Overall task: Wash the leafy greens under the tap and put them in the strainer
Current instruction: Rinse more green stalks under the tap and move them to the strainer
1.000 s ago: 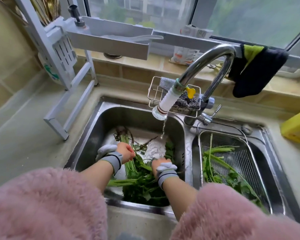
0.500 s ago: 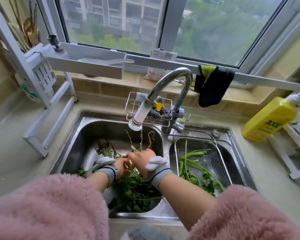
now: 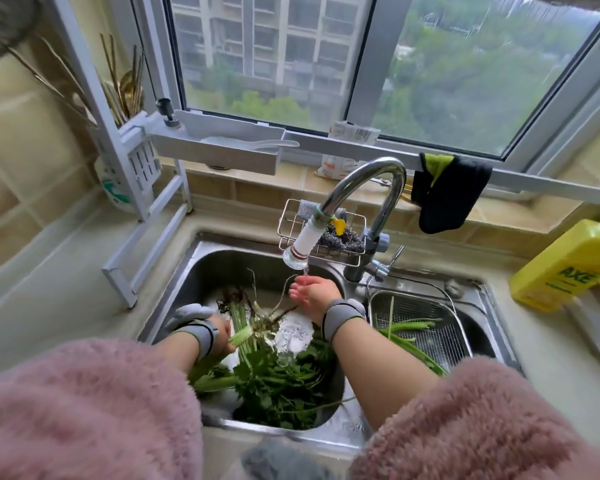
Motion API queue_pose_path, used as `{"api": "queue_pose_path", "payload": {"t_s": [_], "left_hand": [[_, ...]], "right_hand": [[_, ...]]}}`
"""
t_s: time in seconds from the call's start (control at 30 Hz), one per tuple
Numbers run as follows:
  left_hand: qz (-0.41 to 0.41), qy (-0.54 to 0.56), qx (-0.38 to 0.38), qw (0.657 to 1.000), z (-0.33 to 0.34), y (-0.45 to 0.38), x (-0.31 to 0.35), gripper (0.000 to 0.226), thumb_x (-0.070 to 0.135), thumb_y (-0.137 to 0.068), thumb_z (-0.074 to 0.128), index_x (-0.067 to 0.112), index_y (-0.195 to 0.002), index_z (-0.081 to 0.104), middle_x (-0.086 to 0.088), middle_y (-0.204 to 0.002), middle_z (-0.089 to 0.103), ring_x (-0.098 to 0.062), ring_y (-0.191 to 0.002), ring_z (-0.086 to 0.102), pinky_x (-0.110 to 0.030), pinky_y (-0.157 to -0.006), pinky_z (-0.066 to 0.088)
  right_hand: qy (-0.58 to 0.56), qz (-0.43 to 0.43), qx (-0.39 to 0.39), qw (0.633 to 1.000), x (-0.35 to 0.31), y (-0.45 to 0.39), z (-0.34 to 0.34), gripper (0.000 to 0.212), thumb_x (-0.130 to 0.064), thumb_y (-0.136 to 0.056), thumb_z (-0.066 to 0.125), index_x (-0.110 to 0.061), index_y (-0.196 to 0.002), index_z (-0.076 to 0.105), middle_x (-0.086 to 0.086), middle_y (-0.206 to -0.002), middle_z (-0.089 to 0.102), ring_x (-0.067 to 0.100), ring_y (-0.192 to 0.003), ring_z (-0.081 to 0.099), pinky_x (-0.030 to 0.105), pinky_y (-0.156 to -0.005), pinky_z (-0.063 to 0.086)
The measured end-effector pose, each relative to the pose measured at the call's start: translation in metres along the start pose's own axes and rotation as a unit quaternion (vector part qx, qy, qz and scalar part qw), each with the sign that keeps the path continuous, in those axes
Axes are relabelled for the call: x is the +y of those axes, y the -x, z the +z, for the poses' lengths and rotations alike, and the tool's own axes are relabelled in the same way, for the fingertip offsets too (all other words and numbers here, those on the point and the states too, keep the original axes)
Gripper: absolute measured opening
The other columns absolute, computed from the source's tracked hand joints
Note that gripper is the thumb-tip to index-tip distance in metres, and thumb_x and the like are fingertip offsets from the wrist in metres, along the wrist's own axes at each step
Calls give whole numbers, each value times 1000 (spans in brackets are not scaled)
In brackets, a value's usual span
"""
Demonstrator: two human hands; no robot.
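Note:
A pile of leafy greens with long stems and muddy roots lies in the left basin of the steel sink. My left hand grips a bunch of pale green stems low in that basin. My right hand is raised under the tap's white nozzle, fingers loosely spread in the thin water stream; a thin root curls beside its fingertips. The metal mesh strainer sits in the right basin and holds a few green stalks.
A wire sponge rack hangs behind the tap. A dark cloth drapes from the sill rail. On the right counter lies a yellow detergent bottle. A white utensil rack stands on the left.
My right hand left the bunch and rose under the running water. My left hand stayed low on the stems. The camera tilted up, showing more of the window.

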State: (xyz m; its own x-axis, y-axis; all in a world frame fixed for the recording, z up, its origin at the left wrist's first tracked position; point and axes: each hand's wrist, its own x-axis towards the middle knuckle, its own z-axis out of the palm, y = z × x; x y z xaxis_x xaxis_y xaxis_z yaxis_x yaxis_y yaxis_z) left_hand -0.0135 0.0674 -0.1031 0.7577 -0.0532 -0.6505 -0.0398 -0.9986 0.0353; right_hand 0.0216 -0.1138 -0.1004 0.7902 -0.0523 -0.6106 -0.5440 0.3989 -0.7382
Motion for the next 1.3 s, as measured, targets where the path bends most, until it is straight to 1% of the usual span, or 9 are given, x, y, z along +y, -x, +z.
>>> {"api": "queue_pose_path", "payload": {"t_s": [0.13, 0.23, 0.37, 0.47, 0.63, 0.87, 0.97, 1.07, 1.3], "left_hand": [[-21, -19, 7, 1000, -8, 10, -15, 35, 33, -92, 54, 13, -122, 58, -2, -116, 59, -18, -108, 56, -25, -92, 43], [-15, -22, 9, 1000, -16, 11, -14, 36, 29, -91, 57, 11, -122, 57, -4, -124, 59, -19, -116, 55, -26, -94, 43], [5, -4, 8, 1000, -18, 10, -13, 32, 25, -90, 59, 11, -118, 60, -1, -101, 63, -16, -94, 58, -26, -91, 47], [13, 29, 10, 999, -20, 10, -11, 28, 22, -89, 59, 10, -114, 61, 0, -93, 62, -15, -88, 58, -26, -88, 48], [14, 54, 4, 998, -22, 11, -6, 24, 24, -91, 58, 11, -110, 62, -3, -104, 71, -13, -82, 56, -23, -78, 46], [41, 99, -4, 994, -38, 16, 2, 23, 25, -93, 55, 9, -109, 59, -7, -110, 66, -16, -87, 56, -22, -72, 44], [41, 145, 9, 989, -44, 16, 5, 34, 24, -95, 51, 2, -120, 55, -14, -117, 62, -24, -96, 58, -28, -79, 44], [49, 253, 30, 966, -43, 8, 1, 25, 32, -87, 63, 9, -94, 59, -10, -89, 59, -16, -72, 48, -26, -63, 38], [71, 349, 23, 934, -36, 3, -4, 21, 29, -85, 66, 16, -75, 54, -2, -66, 54, -13, -60, 45, -24, -55, 33]], "right_hand": [[-46, 9, 22, 999, -4, 1, 15, 38, 15, -93, 32, 16, -130, 39, 18, -106, 60, 19, -43, 56, 17, -36, 46], [136, -14, 40, 990, -3, 0, 4, 35, 10, -93, 39, 13, -127, 44, 9, -80, 56, 17, -63, 56, 22, -55, 52], [417, -32, 48, 907, 18, -4, -6, 36, 0, -91, 44, -4, -125, 54, 15, -109, 62, 20, -86, 52, 29, -76, 44], [480, 5, 16, 877, 42, 4, -9, 41, 0, -87, 49, -9, -127, 50, 9, -108, 55, 22, -98, 53, 28, -77, 42], [453, -54, 11, 890, 65, 18, -13, 60, 5, -84, 48, -19, -138, 37, 7, -136, 41, 21, -94, 55, 23, -68, 45], [555, -153, 27, 817, 34, 24, -19, 23, -20, -91, 60, -8, -109, 67, 8, -113, 67, 16, -99, 60, 24, -90, 43], [486, -201, 97, 845, 24, 21, -22, 33, -15, -92, 55, -8, -124, 53, 8, -127, 53, 21, -115, 53, 27, -99, 38], [393, -154, 183, 888, 27, 15, -27, 39, -4, -91, 46, -5, -129, 41, 10, -121, 46, 24, -111, 48, 31, -98, 38], [512, -100, -93, 848, 59, 23, -3, 50, -25, -94, 53, -21, -141, 35, 1, -140, 45, 19, -108, 56, 23, -74, 45]]}}
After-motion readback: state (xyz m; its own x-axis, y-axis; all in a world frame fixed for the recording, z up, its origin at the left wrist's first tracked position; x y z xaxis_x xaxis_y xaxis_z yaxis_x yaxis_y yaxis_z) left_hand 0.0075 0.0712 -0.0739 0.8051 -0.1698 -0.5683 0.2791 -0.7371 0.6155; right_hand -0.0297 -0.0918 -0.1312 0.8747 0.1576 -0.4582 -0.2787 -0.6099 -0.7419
